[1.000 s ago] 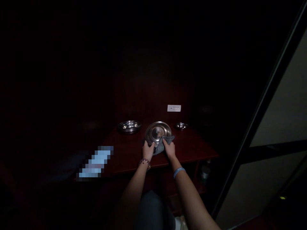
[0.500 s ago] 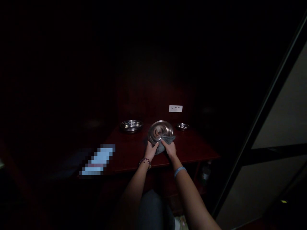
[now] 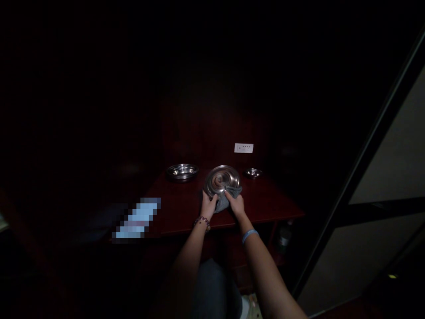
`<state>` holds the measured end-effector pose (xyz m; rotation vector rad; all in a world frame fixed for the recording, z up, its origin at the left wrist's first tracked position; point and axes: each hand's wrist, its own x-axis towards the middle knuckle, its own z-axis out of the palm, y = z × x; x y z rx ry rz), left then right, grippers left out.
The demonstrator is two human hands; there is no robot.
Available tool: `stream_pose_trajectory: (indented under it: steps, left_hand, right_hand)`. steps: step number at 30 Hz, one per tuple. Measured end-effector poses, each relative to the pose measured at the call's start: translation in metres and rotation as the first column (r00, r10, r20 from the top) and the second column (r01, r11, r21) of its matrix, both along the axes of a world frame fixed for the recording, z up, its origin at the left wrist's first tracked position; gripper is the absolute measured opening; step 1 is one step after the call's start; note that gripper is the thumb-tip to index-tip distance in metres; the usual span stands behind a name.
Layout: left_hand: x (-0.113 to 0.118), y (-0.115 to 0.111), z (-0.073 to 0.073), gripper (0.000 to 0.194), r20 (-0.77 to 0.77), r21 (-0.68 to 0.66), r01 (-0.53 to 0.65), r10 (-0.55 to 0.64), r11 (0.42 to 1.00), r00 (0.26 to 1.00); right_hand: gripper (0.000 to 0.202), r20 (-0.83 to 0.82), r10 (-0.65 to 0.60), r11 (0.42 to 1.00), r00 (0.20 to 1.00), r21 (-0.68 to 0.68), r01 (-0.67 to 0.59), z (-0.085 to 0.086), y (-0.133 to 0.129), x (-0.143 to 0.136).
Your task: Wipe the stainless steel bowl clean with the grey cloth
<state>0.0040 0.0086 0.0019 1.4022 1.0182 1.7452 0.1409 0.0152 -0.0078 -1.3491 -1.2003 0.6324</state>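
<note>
A shiny metal plate [image 3: 222, 178] is held tilted above the dark red table [image 3: 186, 212]. My left hand [image 3: 208, 204] grips its lower left edge, thumb on top. At the lower right, my right hand [image 3: 235, 204] pinches the rim through a grey cloth [image 3: 223, 203], which hangs below the plate between both hands. Stacked metal dishes [image 3: 182, 172] sit on the table to the left. To the right of the plate is a small metal bowl [image 3: 253, 173].
A white socket panel [image 3: 243, 148] is on the back wall. At the table's left lies a blurred-out bright blue object [image 3: 137, 220]. A bottle [image 3: 284, 237] stands under the table at the right. A pale, dark-framed panel [image 3: 381, 168] slants along the right side.
The view has shifted slightly. Both hands still hold the plate and the cloth; the right thumb has moved a little up and right on the plate.
</note>
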Motion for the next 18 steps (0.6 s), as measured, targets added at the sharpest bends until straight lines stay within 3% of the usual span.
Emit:
stream_pose_trajectory:
  steps: [4, 12, 18]
  left_hand:
    - [0.0, -0.0048, 0.004, 0.062, -0.018, -0.005, -0.045, 0.045, 0.999, 0.999]
    - [-0.0043, -0.0026, 0.0032, 0.04, 0.06, -0.035, -0.206, 0.208, 0.978, 0.976]
    - [-0.0045, 0.0023, -0.0043, 0.043, -0.004, -0.086, -0.151, 0.152, 0.985, 0.988]
  right_hand:
    - [0.045, -0.032, -0.025, 0.999, 0.999, 0.022, 0.026, 0.001, -0.0006, -0.0011]
    - [0.042, 0.012, -0.07, 0.998, 0.998, 0.008, 0.07, 0.0053, -0.0046, -0.0024]
    - [0.042, 0.013, -0.094, 0.996, 0.996, 0.002, 0.094, 0.0049, -0.0052, -0.0007]
